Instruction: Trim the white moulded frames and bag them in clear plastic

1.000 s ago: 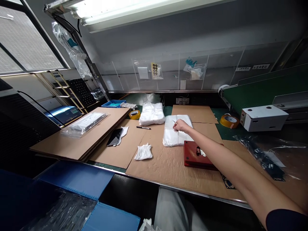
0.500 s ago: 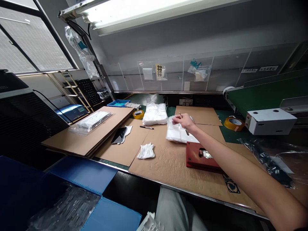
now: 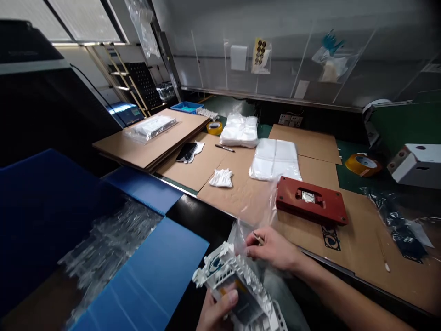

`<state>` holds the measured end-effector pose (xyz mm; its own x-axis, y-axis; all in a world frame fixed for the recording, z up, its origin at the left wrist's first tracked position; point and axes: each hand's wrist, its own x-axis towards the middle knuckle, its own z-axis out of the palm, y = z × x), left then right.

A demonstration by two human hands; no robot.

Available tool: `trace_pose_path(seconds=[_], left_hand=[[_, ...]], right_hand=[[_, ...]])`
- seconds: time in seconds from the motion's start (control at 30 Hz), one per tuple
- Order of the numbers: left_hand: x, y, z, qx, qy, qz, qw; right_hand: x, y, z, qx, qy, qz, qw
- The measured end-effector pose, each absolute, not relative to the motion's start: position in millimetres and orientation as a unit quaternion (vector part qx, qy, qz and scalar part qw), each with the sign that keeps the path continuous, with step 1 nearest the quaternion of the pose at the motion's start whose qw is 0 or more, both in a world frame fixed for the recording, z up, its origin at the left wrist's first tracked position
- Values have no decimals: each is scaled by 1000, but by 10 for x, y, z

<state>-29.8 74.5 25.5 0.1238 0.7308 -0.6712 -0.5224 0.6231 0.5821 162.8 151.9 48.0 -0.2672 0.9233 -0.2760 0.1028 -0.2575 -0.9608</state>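
At the bottom centre, my left hand (image 3: 218, 310) grips a white plastic part (image 3: 241, 280) with a dark panel, its thumb across the front. Just above and right of that part, my right hand (image 3: 270, 248) pinches a clear plastic bag (image 3: 258, 207) and also has a thin pen-like tool (image 3: 258, 238) between its fingers. The bag hangs beside the part's upper end. Behind my right hand lies a red block (image 3: 312, 202) with a small metal piece in its recess. A stack of white bags (image 3: 275, 158) rests just beyond the block.
Cardboard sheets (image 3: 155, 142) are stacked at the left, with a phone (image 3: 186, 152) nearby. A blue box (image 3: 144, 276) holding clear bags is at lower left. Tape (image 3: 363, 164), a cotton swab (image 3: 386, 265) and a crumpled white cloth (image 3: 221, 178) lie on the table.
My right hand has come back from the bag stack toward me with a clear bag. My left hand and most of the white part have come into view. The camera view has tilted down.
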Motion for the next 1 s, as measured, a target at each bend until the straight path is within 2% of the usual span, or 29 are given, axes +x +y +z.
trace_pose_path(seconds=[0.17,0.3,0.47,0.63,0.77,0.87,1.0], left_hand=[[-184,651,322,108,478,423,762],[-242,602,259,89,511,405,753],[-327,643,90,35,565,387,727],[-362,761,71,69,558,338,754],[-417,893,170,199,476,254,818],[-412,988,272,344,386,160,841],[-272,1049,390,552,394,11,735]], right_hand=[[1673,975,265,-493,-445,670,331],[1884,648,214,-525,-383,678,344],[2077,238,204,-489,-229,753,377],[2213,61,256,-513,-191,721,425],[2271,102,310,-566,-252,641,453],[2309,176,380,-585,-328,614,416],[2374,270,558,-575,-448,604,323]])
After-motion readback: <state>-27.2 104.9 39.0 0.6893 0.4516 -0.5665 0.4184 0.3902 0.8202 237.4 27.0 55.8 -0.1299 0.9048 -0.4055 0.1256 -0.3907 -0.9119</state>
